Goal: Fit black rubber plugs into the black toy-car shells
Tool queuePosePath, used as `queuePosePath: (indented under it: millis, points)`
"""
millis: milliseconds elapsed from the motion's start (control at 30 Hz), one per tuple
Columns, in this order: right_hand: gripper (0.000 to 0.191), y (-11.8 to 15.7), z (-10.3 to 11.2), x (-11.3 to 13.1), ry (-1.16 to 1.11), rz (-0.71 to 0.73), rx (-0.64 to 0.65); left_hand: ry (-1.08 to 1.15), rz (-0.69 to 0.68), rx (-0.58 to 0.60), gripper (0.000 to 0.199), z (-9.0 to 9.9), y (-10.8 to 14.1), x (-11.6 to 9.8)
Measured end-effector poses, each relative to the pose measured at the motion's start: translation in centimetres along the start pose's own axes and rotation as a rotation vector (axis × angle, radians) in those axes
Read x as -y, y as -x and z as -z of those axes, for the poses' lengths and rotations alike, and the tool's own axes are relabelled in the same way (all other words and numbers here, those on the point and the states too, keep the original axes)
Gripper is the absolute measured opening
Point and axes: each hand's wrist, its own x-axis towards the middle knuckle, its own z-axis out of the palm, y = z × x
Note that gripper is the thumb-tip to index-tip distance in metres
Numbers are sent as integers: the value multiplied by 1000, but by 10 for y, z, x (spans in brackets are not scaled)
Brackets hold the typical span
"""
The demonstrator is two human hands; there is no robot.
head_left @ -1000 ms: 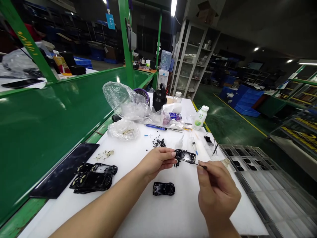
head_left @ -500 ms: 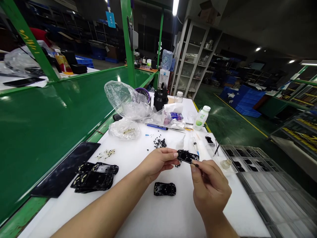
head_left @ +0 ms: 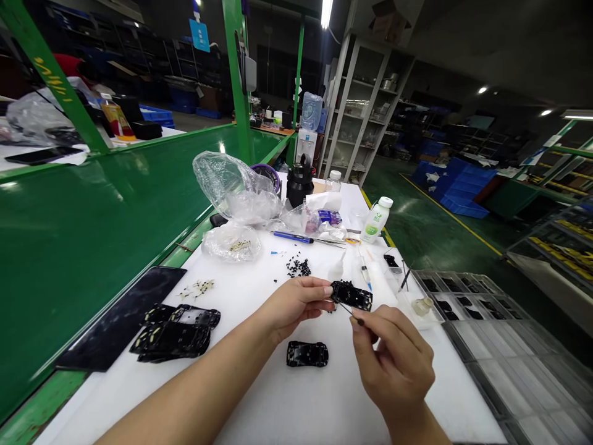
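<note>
in the head view, a small black plastic frame [head_left: 352, 295] is pinched at one end by the fingers of the left hand [head_left: 296, 307], just above a white bench top [head_left: 259, 402], while the right hand [head_left: 393, 371] has its fingers together on fine tweezers [head_left: 347, 310], the tip close to the frame. a slip could flick loose black bits [head_left: 298, 267] across the bench (tiny, easily lost). beyond lie a green conveyor belt [head_left: 92, 241], blue crates [head_left: 463, 188] and a green factory floor [head_left: 430, 247].
</note>
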Motion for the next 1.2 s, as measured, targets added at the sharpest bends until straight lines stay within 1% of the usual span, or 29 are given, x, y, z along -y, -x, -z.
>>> queuePosePath:
  millis: [67,133,167,200,233,267,300,367,400,433,467,533,600,733,767,867,900,933,967,1000,1033,1067,1100,1133,1167,1200]
  points:
    - [32,-2,0,1,43,89,47,5,-4,-2,31,1,-2,1]
    - [29,-6,1,2,87,194,125,6,-7,-6,32,1,-3,2]
    - [29,-8,3,2,93,220,165,1,-6,-8,32,1,-4,2]
    - [29,-11,6,2,82,212,191,-9,-4,-9,32,1,-4,2]
    - [28,-13,11,1,57,179,167,-25,-3,-10,32,1,-3,2]
    - [25,-16,18,-2,34,120,79,-44,-4,-12,32,0,-2,1]
    - [21,-18,26,-6,22,37,-58,-65,-8,-13,31,0,-1,0]
    - [8,-22,47,-18,72,-120,-429,-99,-23,-20,29,-1,2,-2]
    - [6,-22,59,-27,128,-192,-566,-110,-33,-25,28,-2,3,-4]
    - [10,-22,70,-36,197,-227,-679,-118,-41,-31,28,-2,4,-5]
    - [15,-21,81,-46,267,-268,-714,-124,-47,-37,27,-2,4,-6]
    - [22,-17,97,-66,295,-396,-633,-139,-52,-47,27,-1,4,-6]
    - [24,-11,105,-82,311,-480,-542,-157,-58,-55,27,-1,2,-6]
    - [20,-1,106,-100,389,-490,-438,-183,-68,-74,27,-1,-1,-6]
    - [20,0,106,-102,408,-508,-371,-181,-71,-75,27,-1,-1,-6]
    - [17,2,107,-103,514,-596,-44,-173,-100,-73,27,0,0,-7]
    - [22,1,106,-99,556,-602,13,-170,-119,-76,27,0,1,-7]
    - [27,0,103,-92,579,-582,4,-164,-143,-83,27,1,1,-8]
    - [32,-3,98,-82,569,-530,-54,-155,-168,-93,27,2,1,-8]
    - [31,-7,90,-71,520,-454,-164,-141,-193,-109,27,2,1,-9]
    - [26,-11,81,-60,408,-350,-243,-121,-216,-129,26,3,1,-9]
    - [22,-16,70,-50,268,-221,-212,-99,-238,-150,26,4,0,-10]
    - [26,-22,58,-42,166,-109,-89,-75,-256,-172,27,4,0,-11]
    - [30,-26,45,-37,99,-2,-38,-52,-275,-193,27,5,-1,-12]
    - [31,-29,32,-36,57,39,-7,-35,-294,-211,28,6,-2,-13]
    - [31,-30,20,-37,23,21,8,-24,-310,-225,28,7,-3,-13]
